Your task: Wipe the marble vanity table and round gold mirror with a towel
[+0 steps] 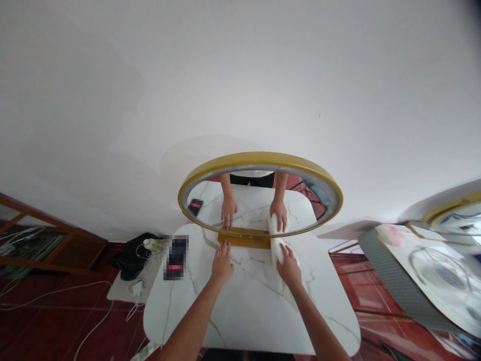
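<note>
An oval mirror with a gold frame stands on a flat gold base at the back of a white marbled table. My left hand rests at the left end of the base, its fingertips on the front edge, fingers extended. On the right, my right hand presses on a white cloth, which lies across the right end of the base; its fingers are spread over the cloth. The mirror reflects both hands and the cloth.
A dark blurred item lies at the table's left edge. On the floor at left are a black bag and cables. A second table with another gold-framed mirror stands at right. A white wall rises behind.
</note>
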